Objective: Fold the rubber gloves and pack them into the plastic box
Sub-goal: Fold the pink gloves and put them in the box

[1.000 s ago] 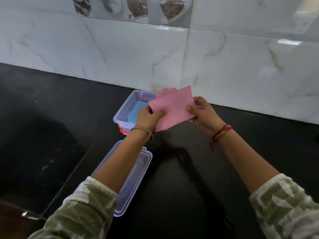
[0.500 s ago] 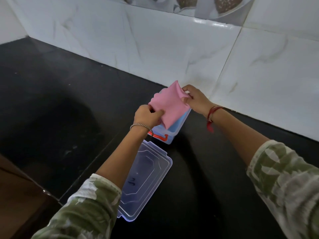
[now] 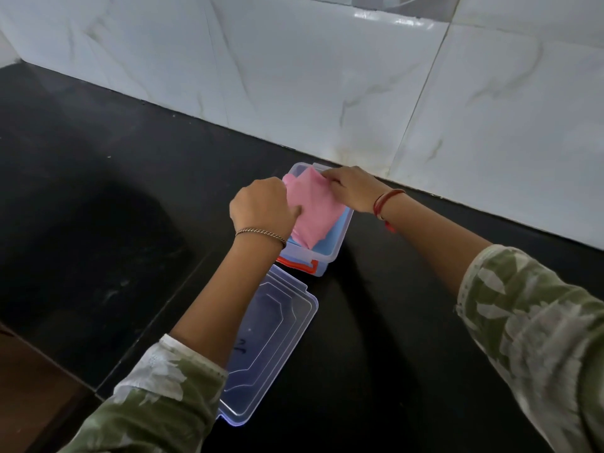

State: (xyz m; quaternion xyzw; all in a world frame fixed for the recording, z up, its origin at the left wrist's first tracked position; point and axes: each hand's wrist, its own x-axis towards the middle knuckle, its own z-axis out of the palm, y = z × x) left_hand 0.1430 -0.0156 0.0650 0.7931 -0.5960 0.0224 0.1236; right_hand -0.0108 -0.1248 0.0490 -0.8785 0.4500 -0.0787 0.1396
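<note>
1 pink glove [image 3: 313, 214] gripped by left hand [image 3: 261, 204], right hand [image 3: 351, 188] | 1 plastic box [image 3: 340, 237] | blue item [image 3: 330, 241], perhaps 1 glove

I can make out only a faint dark scribble on the clear lid [image 3: 277, 325] below my left hand [image 3: 261, 206]; it's unreadable.

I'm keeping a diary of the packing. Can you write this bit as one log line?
step: packing | both hands pressing pink glove into box | blue glove underneath | lid off, on counter
</note>
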